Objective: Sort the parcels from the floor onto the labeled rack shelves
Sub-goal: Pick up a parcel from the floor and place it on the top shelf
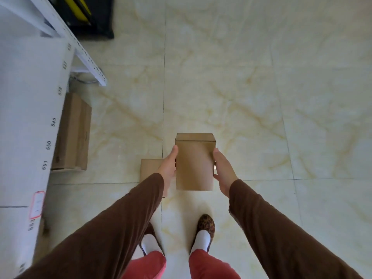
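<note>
A plain brown cardboard parcel (194,164) is held above the tiled floor in front of me. My left hand (168,168) presses its left side and my right hand (223,172) presses its right side. A second flat brown parcel (150,168) lies on the floor under my left wrist, partly hidden. The white rack shelf (26,117) runs along the left, with number labels such as 540, 550 and 551 on its front edge. A larger brown box (73,133) sits on the lower level below that edge.
A perforated white rack upright (88,59) leans across the upper left. A black bag with yellow stripes (88,15) lies on the floor at the top. My feet (203,234) stand on the marbled tiles (261,97). A red-framed label (37,204) is stuck on the shelf edge.
</note>
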{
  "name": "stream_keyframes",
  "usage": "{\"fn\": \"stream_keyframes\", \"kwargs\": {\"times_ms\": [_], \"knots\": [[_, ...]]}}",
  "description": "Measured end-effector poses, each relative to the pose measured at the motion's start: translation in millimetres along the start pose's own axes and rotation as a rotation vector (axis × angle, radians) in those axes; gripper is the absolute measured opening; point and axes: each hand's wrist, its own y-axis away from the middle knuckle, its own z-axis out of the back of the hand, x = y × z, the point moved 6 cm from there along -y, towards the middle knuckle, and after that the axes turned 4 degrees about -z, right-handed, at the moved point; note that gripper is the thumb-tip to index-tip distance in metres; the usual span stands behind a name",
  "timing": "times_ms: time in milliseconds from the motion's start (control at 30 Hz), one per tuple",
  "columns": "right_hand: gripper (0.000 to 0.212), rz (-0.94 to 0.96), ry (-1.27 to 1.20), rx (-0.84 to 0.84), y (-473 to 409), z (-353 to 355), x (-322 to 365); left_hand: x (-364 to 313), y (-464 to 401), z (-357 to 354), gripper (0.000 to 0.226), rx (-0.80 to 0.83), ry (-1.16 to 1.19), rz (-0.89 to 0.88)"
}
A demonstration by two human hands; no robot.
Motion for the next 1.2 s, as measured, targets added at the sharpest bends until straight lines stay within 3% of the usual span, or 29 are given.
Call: {"fn": "stream_keyframes", "kwargs": {"times_ms": [100,367,500,633,733,800,900,1067,1200], "knots": [[0.043,0.124,-0.004,-0.047,76,15,72,-77,74,-22,0.068,0.019,0.023,-0.114],[0.039,0.483,-0.191,-0.118,286,72,252,-259,272,-94,0.063,0.105,0.109,-0.431],[0.024,0.687,-0.239,-0.115,376,106,315,-320,349,-132,0.041,0.187,0.063,-0.572],[0.037,0.832,-0.244,-0.075,428,139,354,-359,402,-161,0.047,0.191,-0.019,-0.704],[0.058,0.849,-0.204,-0.017,447,157,372,-379,427,-178,0.043,0.205,-0.101,-0.829],[0.056,0.847,-0.198,0.013,451,167,381,-390,438,-186,0.047,0.221,-0.177,-0.939],[0.037,0.807,-0.327,0.08,446,177,393,-404,443,-196,0.067,0.201,-0.379,-1.108],[0.061,0.65,-0.545,0.237,422,168,420,-428,433,-200,0.077,0.079,-0.678,-1.343],[0.053,0.566,-0.626,0.226,388,156,456,-463,408,-203,0.078,-0.027,-0.835,-1.449]]}}
